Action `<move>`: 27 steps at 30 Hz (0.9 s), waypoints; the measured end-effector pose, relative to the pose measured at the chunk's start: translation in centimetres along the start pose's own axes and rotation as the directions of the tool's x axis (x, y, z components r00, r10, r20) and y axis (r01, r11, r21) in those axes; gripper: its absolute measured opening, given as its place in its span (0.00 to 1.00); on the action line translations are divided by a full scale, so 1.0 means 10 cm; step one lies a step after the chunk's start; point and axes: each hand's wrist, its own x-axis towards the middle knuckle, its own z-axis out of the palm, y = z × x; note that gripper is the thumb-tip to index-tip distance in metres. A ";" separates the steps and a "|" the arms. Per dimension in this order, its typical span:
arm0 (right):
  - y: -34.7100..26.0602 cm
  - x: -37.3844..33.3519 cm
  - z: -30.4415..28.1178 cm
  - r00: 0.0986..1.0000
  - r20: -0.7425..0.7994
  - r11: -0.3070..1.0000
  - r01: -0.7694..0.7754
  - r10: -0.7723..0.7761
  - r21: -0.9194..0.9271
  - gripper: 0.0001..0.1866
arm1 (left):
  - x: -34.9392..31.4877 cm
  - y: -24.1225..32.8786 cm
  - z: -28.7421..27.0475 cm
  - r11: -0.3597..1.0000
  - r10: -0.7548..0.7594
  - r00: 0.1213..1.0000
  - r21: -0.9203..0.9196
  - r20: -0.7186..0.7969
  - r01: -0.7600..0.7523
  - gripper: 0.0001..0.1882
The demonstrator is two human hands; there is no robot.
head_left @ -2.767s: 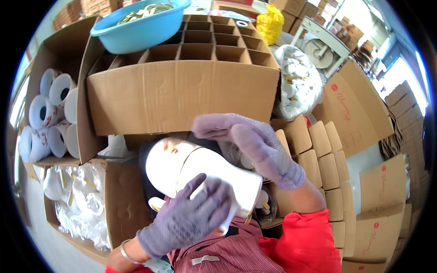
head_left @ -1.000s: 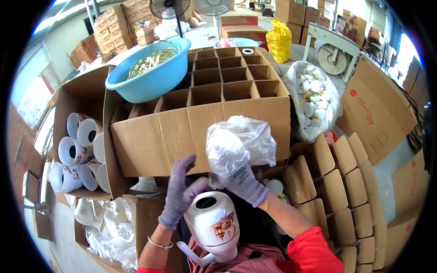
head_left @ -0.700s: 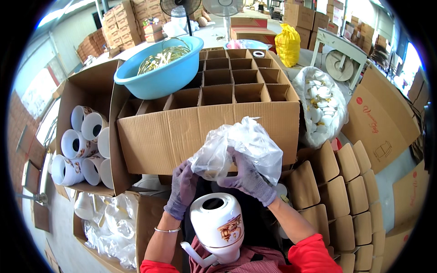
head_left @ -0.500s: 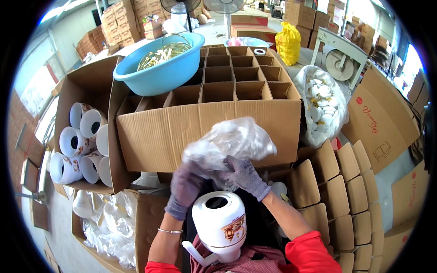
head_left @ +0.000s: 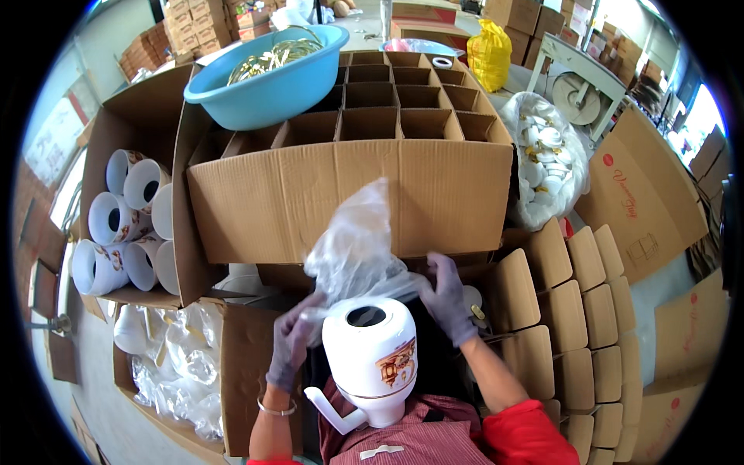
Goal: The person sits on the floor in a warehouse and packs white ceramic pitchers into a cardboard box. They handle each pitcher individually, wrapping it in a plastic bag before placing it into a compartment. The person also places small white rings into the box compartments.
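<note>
A clear plastic bag [head_left: 353, 252] stands spread between my two grey-gloved hands, its mouth low and its tip pointing up and away. My left hand [head_left: 293, 341] is closed on the left side of the bag's edge. My right hand [head_left: 447, 301] grips the right side, fingers pointing up. Just below the bag's mouth, a white jug [head_left: 368, 356] with a brown printed picture rests at my lap. Its round dark opening faces up, and its handle sticks out at lower left. The bag's edge reaches the jug's far rim; whether they touch I cannot tell.
A divided carton [head_left: 349, 205] stands ahead, a blue basin [head_left: 267, 89] of gold-coloured rings on it. At left are a box of white cylinders [head_left: 116, 217] and a box of bagged parts [head_left: 174, 364]. Cardboard dividers [head_left: 558, 310] and a bag of white lids [head_left: 546, 163] lie right.
My hands have moved apart, pulling the crumpled bag wide. The bag has come down nearer the jug's top, and the view has tilted slightly downward.
</note>
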 end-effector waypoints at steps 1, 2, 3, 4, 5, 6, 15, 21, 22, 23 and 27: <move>-0.19 -0.14 -0.12 0.997 -0.017 0.997 0.081 -0.081 0.002 0.10 | -0.21 -0.01 -0.03 0.997 0.062 0.998 0.049 -0.001 -0.062 0.24; -0.33 -0.33 -0.29 0.987 0.029 0.987 0.160 -0.161 0.022 0.08 | -0.38 0.03 -0.03 0.988 0.125 0.992 0.095 0.008 -0.125 0.24; -0.43 -0.53 -0.40 0.963 0.038 0.964 0.264 -0.265 0.040 0.10 | -0.52 0.14 -0.02 0.996 0.078 0.992 0.033 0.098 -0.082 0.23; -0.53 -0.74 -0.50 0.929 0.052 0.930 0.363 -0.366 0.060 0.12 | -0.64 0.23 0.02 0.992 0.117 0.983 0.027 0.141 -0.122 0.22; -0.59 -0.92 -0.54 0.920 0.057 0.920 0.382 -0.387 0.085 0.14 | -0.72 0.27 0.05 0.986 0.157 0.970 0.021 0.188 -0.163 0.21; -0.57 -1.04 -0.62 0.900 0.154 0.912 0.410 -0.407 0.014 0.15 | -0.84 0.20 -0.08 0.993 0.114 0.968 0.010 0.223 -0.119 0.19; -0.83 -1.36 -0.65 0.676 0.533 0.855 0.470 -0.509 0.220 0.07 | -1.88 -0.39 0.43 0.939 0.098 0.995 0.329 0.028 -0.102 0.48; -1.60 -0.13 -0.56 0.944 0.067 0.915 0.293 -0.322 0.277 0.05 | -1.28 0.29 0.72 0.260 0.595 0.700 0.730 0.394 -0.632 0.40; -1.69 -0.14 -0.62 0.915 0.031 0.902 0.391 -0.403 0.184 0.06 | -1.19 0.39 0.74 0.231 0.588 0.690 0.730 0.423 -0.644 0.38; -1.79 -0.17 -0.68 0.876 0.006 0.874 0.480 -0.482 0.082 0.07 | -1.11 0.57 0.78 0.212 0.551 0.709 0.748 0.440 -0.629 0.35; -1.63 -0.16 -0.85 0.924 -0.118 0.928 0.370 -0.364 0.033 0.06 | -0.97 0.63 0.83 0.233 0.535 0.651 0.647 0.539 -0.726 0.33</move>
